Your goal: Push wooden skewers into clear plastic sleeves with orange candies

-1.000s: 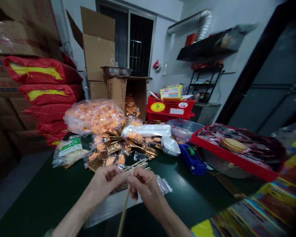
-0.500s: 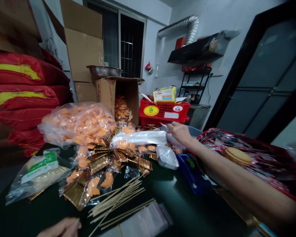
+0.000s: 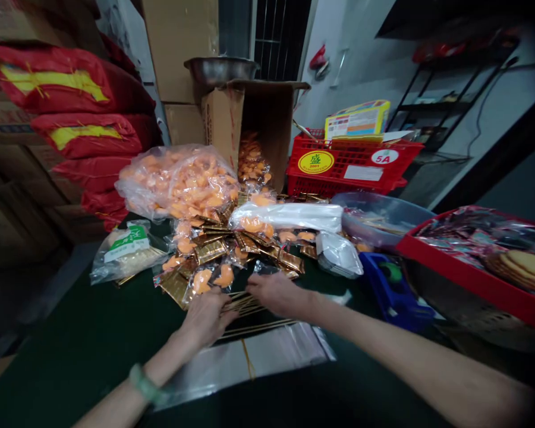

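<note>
My left hand (image 3: 207,316) is at the left ends of a bundle of thin wooden sticks (image 3: 246,304), thumb and fingers closed around them. At the sticks' other end, my right hand (image 3: 280,294) has its fingers curled onto them; its fingertips are partly blurred. A few more sticks lie just below the bundle. Nearer me is a flat stack of clear plastic bags (image 3: 279,351) with a yellow rubber band. Behind the hands lie gold-wrapped packets (image 3: 211,252) and orange pieces in clear wrappers (image 3: 202,281).
A large bag of orange pieces (image 3: 178,178) and a cardboard box (image 3: 223,122) stand behind. To the right are foil trays (image 3: 339,255), a blue tape dispenser (image 3: 395,297), a plastic basin (image 3: 383,208) and a red box (image 3: 477,279) of packets and round biscuits. A bagged bundle (image 3: 127,249) lies left.
My right hand has come back from near the basin to the wooden sticks. My left hand has moved up and forward to them. The view has turned lower and to the left.
</note>
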`<action>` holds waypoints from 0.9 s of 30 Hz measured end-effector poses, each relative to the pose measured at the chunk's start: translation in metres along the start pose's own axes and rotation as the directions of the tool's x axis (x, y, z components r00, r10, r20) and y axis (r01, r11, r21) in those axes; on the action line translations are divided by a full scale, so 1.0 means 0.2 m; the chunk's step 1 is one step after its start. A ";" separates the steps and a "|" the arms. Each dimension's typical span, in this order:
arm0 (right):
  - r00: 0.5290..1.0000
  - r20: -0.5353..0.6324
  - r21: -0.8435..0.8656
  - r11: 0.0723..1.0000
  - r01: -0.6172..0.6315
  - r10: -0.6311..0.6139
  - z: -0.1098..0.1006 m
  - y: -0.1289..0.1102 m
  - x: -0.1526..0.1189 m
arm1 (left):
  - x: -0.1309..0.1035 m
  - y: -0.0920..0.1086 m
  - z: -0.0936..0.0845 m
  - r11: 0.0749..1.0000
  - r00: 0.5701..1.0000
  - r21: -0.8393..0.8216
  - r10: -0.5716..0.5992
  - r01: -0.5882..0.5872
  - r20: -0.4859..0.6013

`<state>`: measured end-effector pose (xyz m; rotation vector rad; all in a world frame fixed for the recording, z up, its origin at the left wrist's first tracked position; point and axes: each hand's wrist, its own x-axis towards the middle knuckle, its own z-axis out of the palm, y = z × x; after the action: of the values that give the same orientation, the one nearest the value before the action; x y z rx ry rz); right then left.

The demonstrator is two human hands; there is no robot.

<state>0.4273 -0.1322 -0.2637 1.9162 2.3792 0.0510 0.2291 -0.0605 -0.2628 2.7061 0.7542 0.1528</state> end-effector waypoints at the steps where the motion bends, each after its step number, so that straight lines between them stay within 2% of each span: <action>1: 0.999 0.016 0.006 0.999 0.034 -0.034 0.04 -0.08 0.03 | 0.02 0.01 0.02 0.998 0.999 0.058 0.000 -0.002 0.034; 3: 0.998 0.040 0.011 0.998 0.055 -0.055 0.08 -0.15 0.07 | 0.03 0.01 0.05 0.993 0.997 0.120 -0.004 -0.006 0.080; 5: 0.998 0.046 0.014 0.999 0.042 -0.042 0.08 -0.15 0.08 | 0.02 0.00 0.06 0.992 0.997 0.128 -0.007 -0.003 0.076; 9: 1.000 0.013 0.038 0.999 -0.019 0.019 0.03 -0.08 0.09 | -0.01 -0.03 0.03 0.995 1.000 0.099 -0.001 0.001 0.003; 11: 0.998 -0.023 0.069 0.996 -0.058 0.059 0.01 -0.04 0.08 | -0.04 -0.04 -0.01 0.997 0.994 0.076 -0.007 0.015 -0.106; 13: 0.993 -0.068 0.122 0.988 -0.089 0.098 -0.03 -0.01 0.08 | -0.07 -0.06 -0.06 0.999 0.949 0.026 -0.027 0.037 -0.315; 15: 0.983 -0.126 0.203 0.973 -0.108 0.136 -0.08 0.03 0.08 | -0.10 -0.07 -0.10 0.992 0.843 -0.121 -0.100 0.042 -0.529; 16: 0.975 -0.160 0.252 0.962 -0.109 0.152 -0.10 0.04 0.07 | -0.11 -0.07 -0.11 0.971 0.799 -0.239 -0.165 0.028 -0.578; 17: 0.967 -0.193 0.308 0.946 -0.101 0.166 -0.12 0.04 0.07 | -0.12 -0.07 -0.12 0.925 0.781 -0.379 -0.241 0.006 -0.576; 18: 0.959 -0.222 0.370 0.925 -0.085 0.177 -0.14 0.04 0.06 | -0.12 -0.06 -0.12 0.853 0.789 -0.521 -0.310 -0.014 -0.530; 19: 0.952 -0.244 0.436 0.898 -0.062 0.184 -0.15 0.02 0.06 | -0.11 -0.05 -0.11 0.765 0.818 -0.643 -0.351 -0.030 -0.455; 21: 0.944 -0.269 0.569 0.822 -0.005 0.192 -0.16 -0.03 0.04 | -0.07 0.01 -0.09 0.606 0.884 -0.793 -0.334 -0.064 -0.326; 22: 0.942 -0.273 0.630 0.777 0.022 0.194 -0.16 -0.07 0.03 | -0.05 0.04 -0.08 0.562 0.905 -0.822 -0.295 -0.094 -0.305; 24: 0.939 -0.280 0.728 0.682 0.070 0.202 -0.14 -0.15 0.00 | 0.01 0.11 -0.07 0.582 0.912 -0.793 -0.202 -0.181 -0.357; 27: 0.923 -0.293 0.818 0.565 0.108 0.249 -0.07 -0.24 -0.02 | 0.07 0.17 -0.04 0.706 0.883 -0.654 -0.090 -0.270 -0.461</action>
<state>0.3804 -0.1460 -0.2526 2.5617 2.8757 -0.9773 0.2560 -0.0790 -0.2425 1.9509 0.5127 0.9462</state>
